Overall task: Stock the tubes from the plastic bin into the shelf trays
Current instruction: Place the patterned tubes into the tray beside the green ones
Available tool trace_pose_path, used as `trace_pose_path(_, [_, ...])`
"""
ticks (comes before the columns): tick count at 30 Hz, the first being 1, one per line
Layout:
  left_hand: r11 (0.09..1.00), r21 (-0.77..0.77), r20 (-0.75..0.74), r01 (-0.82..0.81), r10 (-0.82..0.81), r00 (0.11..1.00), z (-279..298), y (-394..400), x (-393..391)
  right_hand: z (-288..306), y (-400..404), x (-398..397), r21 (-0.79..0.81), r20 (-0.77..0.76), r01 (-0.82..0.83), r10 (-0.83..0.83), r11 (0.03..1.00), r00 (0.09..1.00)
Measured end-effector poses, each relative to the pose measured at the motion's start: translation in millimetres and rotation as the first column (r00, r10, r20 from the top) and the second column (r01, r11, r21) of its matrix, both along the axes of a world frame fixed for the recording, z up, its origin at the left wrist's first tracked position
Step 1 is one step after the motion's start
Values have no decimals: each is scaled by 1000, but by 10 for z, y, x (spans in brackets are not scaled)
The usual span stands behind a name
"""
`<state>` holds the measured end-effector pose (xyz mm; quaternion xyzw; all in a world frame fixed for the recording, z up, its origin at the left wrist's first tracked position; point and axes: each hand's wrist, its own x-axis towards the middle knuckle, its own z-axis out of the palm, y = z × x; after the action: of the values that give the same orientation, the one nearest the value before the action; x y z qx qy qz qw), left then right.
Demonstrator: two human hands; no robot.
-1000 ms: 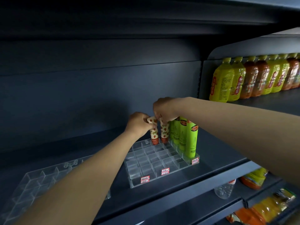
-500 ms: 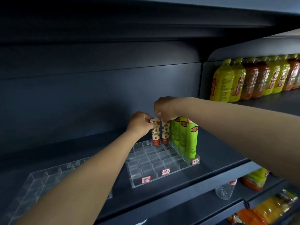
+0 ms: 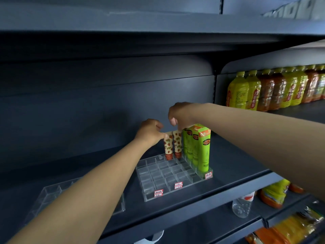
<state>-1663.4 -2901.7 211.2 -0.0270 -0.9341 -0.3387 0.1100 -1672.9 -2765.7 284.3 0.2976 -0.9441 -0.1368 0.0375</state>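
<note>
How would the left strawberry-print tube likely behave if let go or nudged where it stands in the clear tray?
The strawberry-print tube stands tall and narrow, cap down, in a shallow cell of the clear tray, so it may lean. It looks light. The left hand pinches its flat top, which probably flexes.

A dark grey metal shelf [image 3: 228, 166] carries two clear plastic divided trays; the right tray [image 3: 168, 178] sits near the front edge, with small red-and-white price tags [image 3: 178, 185] on its front wall; the left tray [image 3: 51, 192] lies well apart, partly hidden behind a forearm.
</note>
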Motion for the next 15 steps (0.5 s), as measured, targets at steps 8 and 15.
trace_pose_path(8, [926, -376, -50, -22, 3, 999, 404, -41, 451, 212, 162, 395, -19, -68, 8, -9, 1000, 998])
trace_pose_path(15, [814, -578, -82, -50, 3, 997, 576, -2, 1006, 235, 327, 906, -57, -167, 54, -63, 997, 984])
